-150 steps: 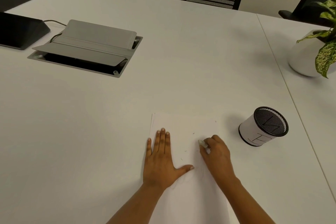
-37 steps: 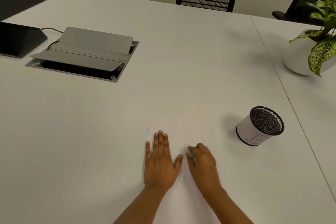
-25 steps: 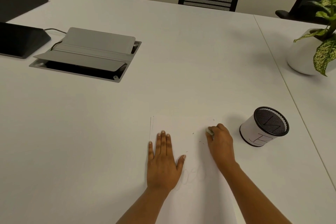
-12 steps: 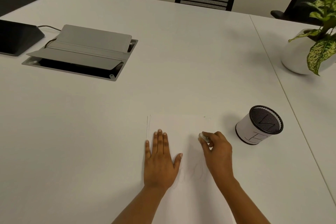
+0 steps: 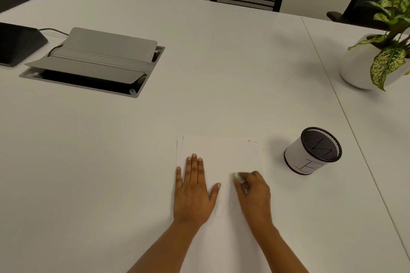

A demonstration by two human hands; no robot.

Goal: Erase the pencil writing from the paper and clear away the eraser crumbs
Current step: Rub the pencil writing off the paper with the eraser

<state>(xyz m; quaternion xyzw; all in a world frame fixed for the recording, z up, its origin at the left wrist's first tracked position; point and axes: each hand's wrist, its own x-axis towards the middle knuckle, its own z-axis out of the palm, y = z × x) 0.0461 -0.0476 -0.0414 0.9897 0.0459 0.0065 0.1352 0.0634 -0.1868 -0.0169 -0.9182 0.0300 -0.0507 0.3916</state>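
A mesh cup (image 5: 313, 150) stands right of the paper (image 5: 219, 155); left hand (image 5: 193, 193) lies flat, fingers spread; right hand (image 5: 254, 193) pinches an eraser (image 5: 236, 176), mostly hidden; writing barely shows

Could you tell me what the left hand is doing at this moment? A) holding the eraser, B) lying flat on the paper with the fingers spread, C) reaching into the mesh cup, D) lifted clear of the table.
B: the left hand lies palm down on the paper, while the right hand grips the eraser.
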